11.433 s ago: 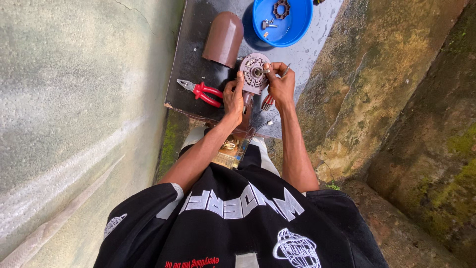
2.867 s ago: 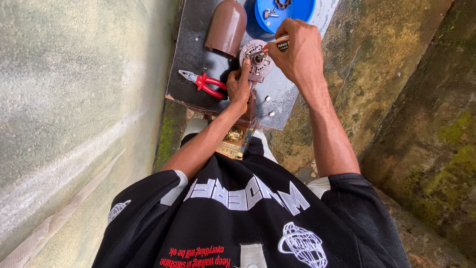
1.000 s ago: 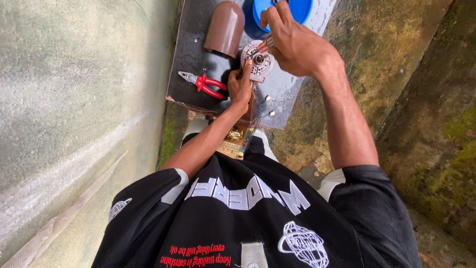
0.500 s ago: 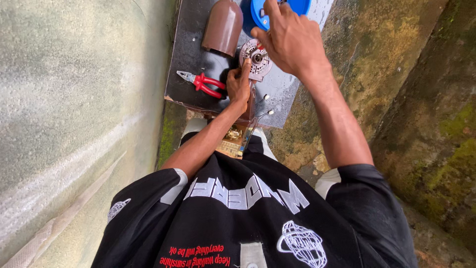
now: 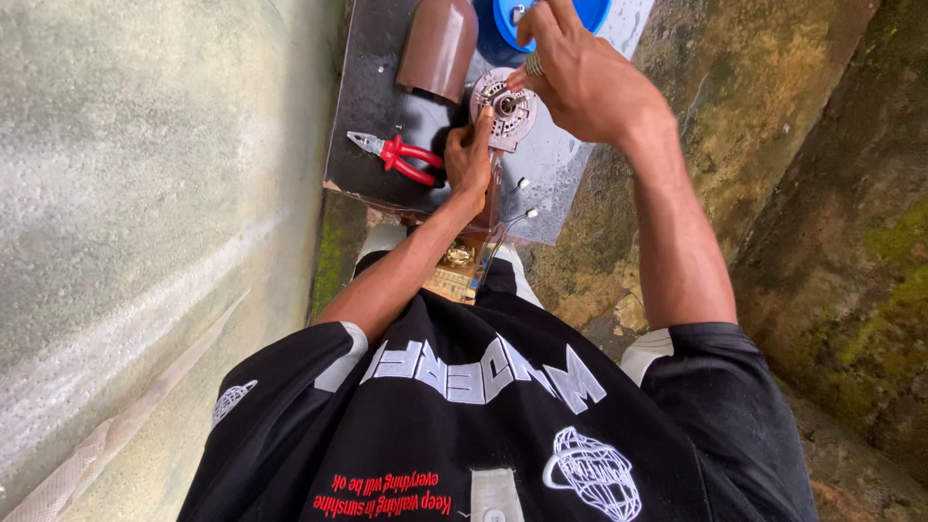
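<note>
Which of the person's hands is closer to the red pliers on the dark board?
Left. The left hand rests right beside the handles of the red pliers, holding the round metal part. The right hand is farther off, beyond that part.

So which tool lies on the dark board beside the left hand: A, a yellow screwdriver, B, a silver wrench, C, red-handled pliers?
C: red-handled pliers lie on the dark board, just beside the left hand that steadies the round metal motor part.

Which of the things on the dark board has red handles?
The pliers, lying left of the left hand. The brown cover and round metal motor part show no red.
</note>
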